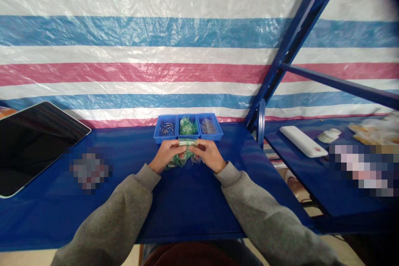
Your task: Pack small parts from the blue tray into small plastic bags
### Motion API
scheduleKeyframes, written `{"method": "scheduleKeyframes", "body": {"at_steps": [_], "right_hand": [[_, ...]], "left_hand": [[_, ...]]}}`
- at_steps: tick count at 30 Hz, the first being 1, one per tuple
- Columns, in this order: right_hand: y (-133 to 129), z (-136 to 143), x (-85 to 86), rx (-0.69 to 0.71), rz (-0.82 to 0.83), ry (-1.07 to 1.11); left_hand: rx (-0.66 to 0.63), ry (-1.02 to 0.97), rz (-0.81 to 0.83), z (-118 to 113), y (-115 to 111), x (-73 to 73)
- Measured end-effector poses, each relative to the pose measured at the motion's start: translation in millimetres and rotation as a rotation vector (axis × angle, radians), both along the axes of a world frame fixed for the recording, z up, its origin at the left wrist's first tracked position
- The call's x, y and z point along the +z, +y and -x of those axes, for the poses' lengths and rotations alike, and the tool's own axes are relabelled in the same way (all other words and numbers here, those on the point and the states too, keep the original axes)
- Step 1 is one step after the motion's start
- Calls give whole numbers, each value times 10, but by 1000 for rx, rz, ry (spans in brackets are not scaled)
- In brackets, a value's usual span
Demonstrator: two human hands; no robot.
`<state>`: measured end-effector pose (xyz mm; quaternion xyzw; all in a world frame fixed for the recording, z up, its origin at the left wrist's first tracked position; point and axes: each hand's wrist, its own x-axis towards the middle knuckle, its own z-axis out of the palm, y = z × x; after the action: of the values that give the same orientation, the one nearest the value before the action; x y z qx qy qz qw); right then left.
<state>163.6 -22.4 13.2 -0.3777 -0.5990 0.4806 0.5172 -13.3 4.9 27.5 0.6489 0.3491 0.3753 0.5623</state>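
Observation:
Between my two hands is a small clear plastic bag (pixel 187 143) with green on it, its top edge stretched across in front of the trays. My left hand (pixel 167 154) pinches its left side and my right hand (pixel 208 153) pinches its right side. Under my fingers lies a small heap of green and clear packets (pixel 178 162) with bits of red, partly covered by the hands. What is inside the bag is too small to make out.
Behind my hands stand three blue trays: one with metal pins or screws (pixel 167 128), one with green bags (pixel 188 126), one with clear bags (pixel 208 126). A tablet (pixel 40 145) lies left. A white power bank-like block (pixel 303 141) is on the right table, beyond a blue frame (pixel 277 62).

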Motion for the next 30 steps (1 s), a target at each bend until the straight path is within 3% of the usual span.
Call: {"method": "scheduleKeyframes", "body": {"at_steps": [5, 11, 21, 30], "right_hand": [[16, -7, -1, 16, 5, 44], [22, -36, 20, 33, 1, 34], [44, -28, 5, 29, 32, 27], [23, 5, -23, 1, -21, -32]], "left_hand": [[5, -109, 22, -44, 5, -40], [7, -59, -8, -61, -27, -27], [78, -141, -21, -92, -44, -26], [111, -55, -58, -45, 8, -83]]}}
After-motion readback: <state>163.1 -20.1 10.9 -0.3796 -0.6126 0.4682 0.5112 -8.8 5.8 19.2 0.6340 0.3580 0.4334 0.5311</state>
